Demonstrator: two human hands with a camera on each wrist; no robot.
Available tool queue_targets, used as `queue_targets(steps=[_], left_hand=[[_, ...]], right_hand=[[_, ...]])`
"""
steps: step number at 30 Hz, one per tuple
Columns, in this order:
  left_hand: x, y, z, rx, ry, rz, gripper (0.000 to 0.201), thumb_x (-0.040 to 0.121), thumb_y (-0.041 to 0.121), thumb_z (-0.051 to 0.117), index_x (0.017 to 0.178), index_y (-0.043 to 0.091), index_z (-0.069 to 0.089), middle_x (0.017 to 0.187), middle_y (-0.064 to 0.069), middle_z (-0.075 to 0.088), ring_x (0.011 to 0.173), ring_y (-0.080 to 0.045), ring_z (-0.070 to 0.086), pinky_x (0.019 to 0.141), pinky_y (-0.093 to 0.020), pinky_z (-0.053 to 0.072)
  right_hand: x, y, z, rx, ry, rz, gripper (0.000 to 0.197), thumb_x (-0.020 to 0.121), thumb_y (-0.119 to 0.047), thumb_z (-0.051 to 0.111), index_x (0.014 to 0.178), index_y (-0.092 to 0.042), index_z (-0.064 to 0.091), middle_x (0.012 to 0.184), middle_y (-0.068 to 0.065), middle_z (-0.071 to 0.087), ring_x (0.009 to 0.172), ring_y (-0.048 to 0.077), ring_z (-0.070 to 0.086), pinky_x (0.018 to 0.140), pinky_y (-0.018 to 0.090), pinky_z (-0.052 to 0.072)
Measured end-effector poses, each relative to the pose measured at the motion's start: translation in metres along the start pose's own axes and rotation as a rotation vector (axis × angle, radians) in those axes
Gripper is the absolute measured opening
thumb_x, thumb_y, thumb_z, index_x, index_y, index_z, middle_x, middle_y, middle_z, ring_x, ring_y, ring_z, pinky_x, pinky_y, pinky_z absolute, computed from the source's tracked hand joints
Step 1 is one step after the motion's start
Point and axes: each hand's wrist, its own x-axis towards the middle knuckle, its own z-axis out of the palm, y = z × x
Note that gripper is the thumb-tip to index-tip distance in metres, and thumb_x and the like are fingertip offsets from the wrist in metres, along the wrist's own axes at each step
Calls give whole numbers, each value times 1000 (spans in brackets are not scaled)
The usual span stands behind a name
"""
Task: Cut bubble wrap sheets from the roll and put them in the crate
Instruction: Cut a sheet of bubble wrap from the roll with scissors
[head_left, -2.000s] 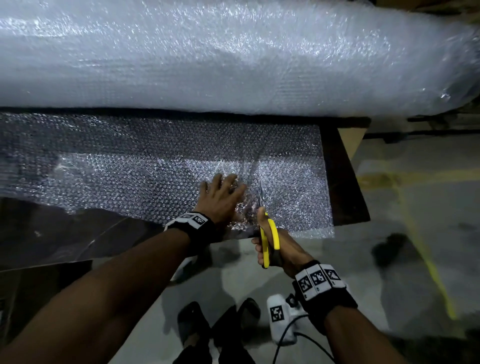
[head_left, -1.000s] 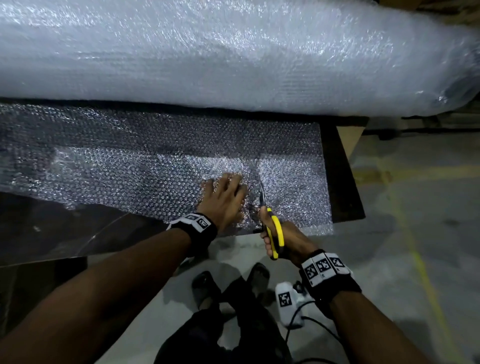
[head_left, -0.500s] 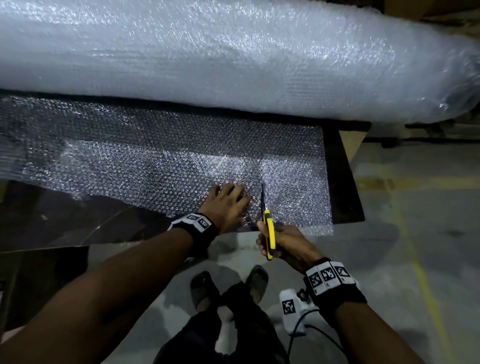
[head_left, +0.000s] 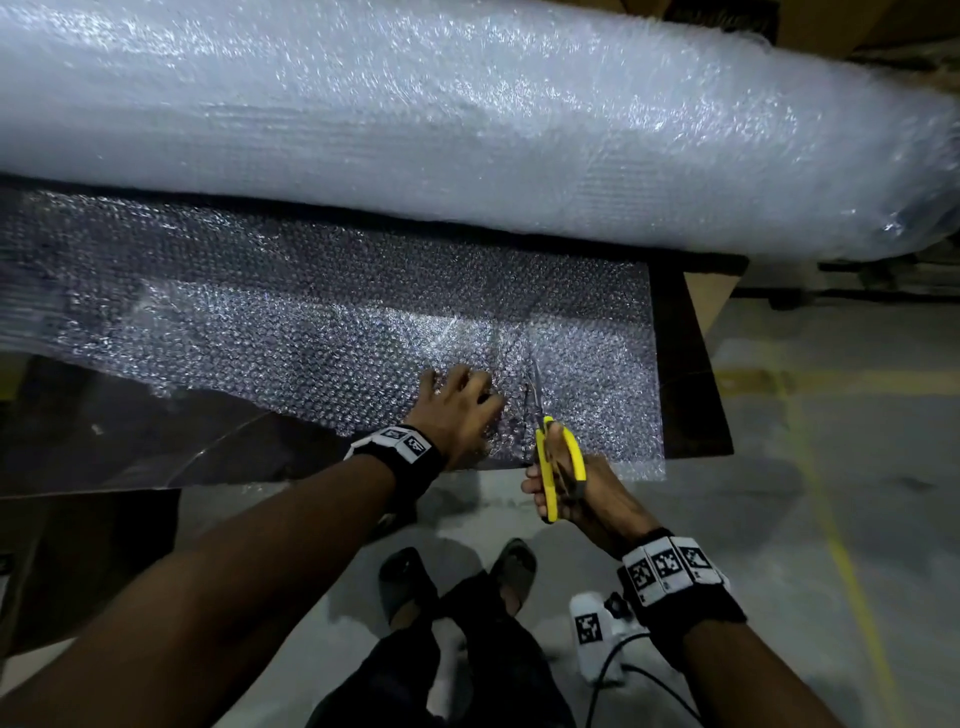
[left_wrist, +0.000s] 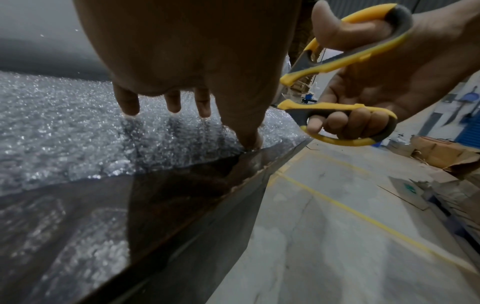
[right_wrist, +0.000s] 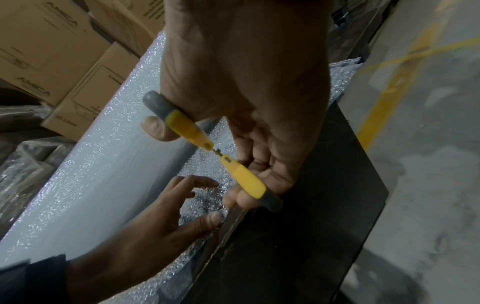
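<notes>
Head view: left hand (head_left: 457, 410) presses bubble wrap (head_left: 311, 332) flat (fingers spread), right hand (head_left: 571, 483) grips scissors (head_left: 553, 457).

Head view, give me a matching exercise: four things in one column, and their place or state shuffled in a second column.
1. left hand
2. right hand
3. bubble wrap roll
4. unrolled sheet

a. grips the yellow scissors
b. lies along the far side of the table
c. spread flat on the table
d. fingers press on the sheet

Pairs: 1-d, 2-a, 3-b, 4-c
</notes>
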Motion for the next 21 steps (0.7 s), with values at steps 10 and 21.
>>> queue_targets(steps=[10, 21], left_hand=[[4, -1, 2, -13, -14, -5, 67, 84, 49, 67, 141, 29, 37, 150, -10, 27, 138, -36, 25, 108, -68, 25], [-9, 7, 7, 110, 140, 272, 44, 88, 26, 64, 129, 16, 49, 140, -13, 43, 122, -36, 50, 95, -60, 45]], right_hand=[[4, -9, 0, -70, -9, 1, 67, 75, -67, 69, 86, -1, 70, 73, 12, 64, 61, 23, 57, 62, 34, 50], [5, -11, -5, -97, -45, 40, 69, 77, -71, 64, 87, -2, 66, 76, 14, 61, 64, 24, 56, 61, 32, 51]])
